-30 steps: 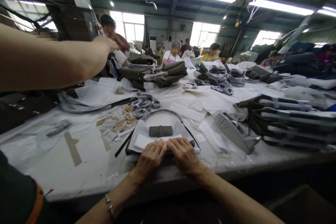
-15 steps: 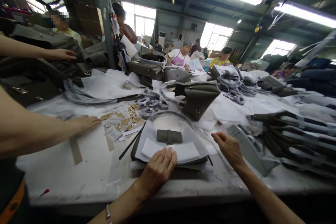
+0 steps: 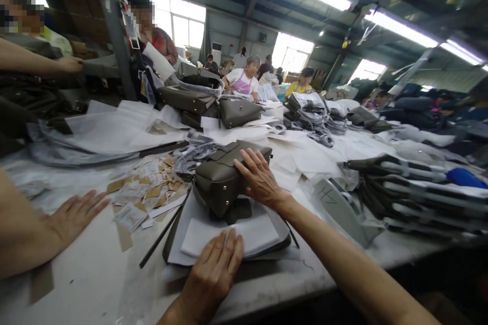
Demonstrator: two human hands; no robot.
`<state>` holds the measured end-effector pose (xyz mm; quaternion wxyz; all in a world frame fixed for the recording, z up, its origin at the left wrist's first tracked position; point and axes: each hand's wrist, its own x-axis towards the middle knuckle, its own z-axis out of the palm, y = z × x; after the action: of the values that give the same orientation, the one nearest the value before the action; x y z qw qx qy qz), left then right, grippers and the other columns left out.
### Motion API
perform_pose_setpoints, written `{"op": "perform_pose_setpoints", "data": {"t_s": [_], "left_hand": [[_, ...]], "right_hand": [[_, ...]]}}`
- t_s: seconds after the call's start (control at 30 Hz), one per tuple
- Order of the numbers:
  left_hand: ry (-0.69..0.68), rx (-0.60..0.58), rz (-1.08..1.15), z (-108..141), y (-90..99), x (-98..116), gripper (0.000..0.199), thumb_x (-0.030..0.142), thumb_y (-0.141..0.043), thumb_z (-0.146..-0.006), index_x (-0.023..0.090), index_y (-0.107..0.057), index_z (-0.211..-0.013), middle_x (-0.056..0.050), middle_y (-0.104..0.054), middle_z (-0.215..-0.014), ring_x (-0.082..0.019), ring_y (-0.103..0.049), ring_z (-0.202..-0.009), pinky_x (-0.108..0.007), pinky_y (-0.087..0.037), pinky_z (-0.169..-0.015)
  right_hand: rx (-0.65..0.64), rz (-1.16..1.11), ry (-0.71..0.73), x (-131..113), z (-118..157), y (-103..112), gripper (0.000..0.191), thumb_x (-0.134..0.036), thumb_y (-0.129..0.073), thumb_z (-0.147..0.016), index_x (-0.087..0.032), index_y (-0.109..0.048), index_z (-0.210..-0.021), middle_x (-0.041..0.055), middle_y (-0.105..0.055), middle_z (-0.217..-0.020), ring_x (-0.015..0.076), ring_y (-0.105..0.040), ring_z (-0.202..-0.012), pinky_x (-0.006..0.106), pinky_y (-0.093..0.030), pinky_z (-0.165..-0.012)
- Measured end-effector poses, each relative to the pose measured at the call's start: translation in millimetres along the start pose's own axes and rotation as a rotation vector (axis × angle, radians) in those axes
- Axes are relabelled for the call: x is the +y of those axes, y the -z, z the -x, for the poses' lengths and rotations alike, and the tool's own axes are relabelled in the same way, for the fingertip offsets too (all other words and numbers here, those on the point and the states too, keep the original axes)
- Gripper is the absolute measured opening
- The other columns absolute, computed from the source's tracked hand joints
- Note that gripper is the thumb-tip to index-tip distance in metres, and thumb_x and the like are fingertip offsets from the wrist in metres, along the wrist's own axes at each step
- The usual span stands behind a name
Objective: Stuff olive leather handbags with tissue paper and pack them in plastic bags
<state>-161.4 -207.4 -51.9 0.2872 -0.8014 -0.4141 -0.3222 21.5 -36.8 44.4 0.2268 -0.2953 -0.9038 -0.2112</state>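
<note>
My left hand lies flat, fingers stretched out, on a folded white sheet. Under that sheet is a flat-lying dark olive bag with white paper on it. A second dark olive handbag, with small metal studs, rests tipped over the back part of these sheets. Against its right side my right hand is placed with fingers spread, not wrapped round it. A small dark piece shows just below the handbag, partly hidden by it.
At left, a co-worker's hand lies on the table beside scattered tags and small packets. Stacked dark bags lie at right, near a grey marked panel. More bags stand behind. Other people work further back.
My right hand has moved left onto the handbag, which has come nearer and tipped over the sheets. My left hand stays on the folded sheet. The view has swung right.
</note>
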Motion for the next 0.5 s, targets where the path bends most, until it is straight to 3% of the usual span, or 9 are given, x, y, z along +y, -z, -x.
{"op": "perform_pose_setpoints", "data": {"t_s": [0.1, 0.17, 0.27, 0.37, 0.5], "left_hand": [[0.004, 0.017, 0.011, 1.0, -1.7, -0.3, 0.038, 0.011, -0.035, -0.095, 0.016, -0.062, -0.122, -0.009, -0.066, -0.125, -0.022, -0.060, -0.116, -0.034, -0.043, -0.100], [0.021, 0.048, 0.023, 2.5, -4.3, 0.3, 0.039, 0.012, -0.034, -0.095, 0.016, -0.062, -0.122, -0.009, -0.067, -0.124, -0.021, -0.061, -0.116, -0.034, -0.042, -0.101], [0.026, 0.045, 0.021, 4.5, -8.2, 0.7, 0.039, 0.013, -0.034, -0.096, 0.017, -0.063, -0.122, -0.009, -0.066, -0.125, -0.021, -0.061, -0.115, -0.034, -0.040, -0.104], [0.019, 0.079, 0.017, 4.1, -9.3, -0.1, 0.039, 0.013, -0.033, -0.096, 0.017, -0.064, -0.120, -0.008, -0.067, -0.124, -0.020, -0.061, -0.114, -0.034, -0.037, -0.106], [0.027, 0.115, 0.029, 0.7, -6.0, -1.3, 0.041, 0.010, -0.031, -0.096, 0.017, -0.065, -0.118, -0.007, -0.068, -0.122, -0.021, -0.062, -0.112, -0.034, -0.036, -0.106]], "right_hand": [[-0.107, -0.003, 0.066, -0.2, -24.8, 3.3, 0.084, -0.041, -0.076, -0.075, -0.016, -0.037, -0.145, 0.0155, -0.052, -0.137, 0.0325, -0.043, -0.127, 0.050, -0.028, -0.111], [-0.158, -0.011, 0.054, 1.5, -32.2, 3.5, 0.059, -0.039, -0.073, -0.078, -0.016, -0.053, -0.129, 0.0110, -0.063, -0.113, 0.0271, -0.054, -0.103, 0.041, -0.040, -0.095], [-0.152, 0.017, 0.072, 5.6, -32.6, 5.0, 0.013, -0.030, -0.062, -0.087, -0.018, -0.062, -0.093, 0.0063, -0.063, -0.089, 0.0216, -0.052, -0.081, 0.033, -0.039, -0.074], [-0.033, 0.042, 0.085, 16.3, -30.6, 16.7, 0.015, -0.026, -0.053, -0.093, -0.019, -0.058, -0.080, 0.0043, -0.060, -0.079, 0.0194, -0.049, -0.075, 0.031, -0.034, -0.068], [0.209, 0.071, -0.136, 49.9, -35.4, 53.3, 0.025, -0.039, -0.052, -0.094, -0.020, -0.054, -0.079, 0.0042, -0.055, -0.079, 0.0197, -0.050, -0.076, 0.029, -0.035, -0.066]]}}
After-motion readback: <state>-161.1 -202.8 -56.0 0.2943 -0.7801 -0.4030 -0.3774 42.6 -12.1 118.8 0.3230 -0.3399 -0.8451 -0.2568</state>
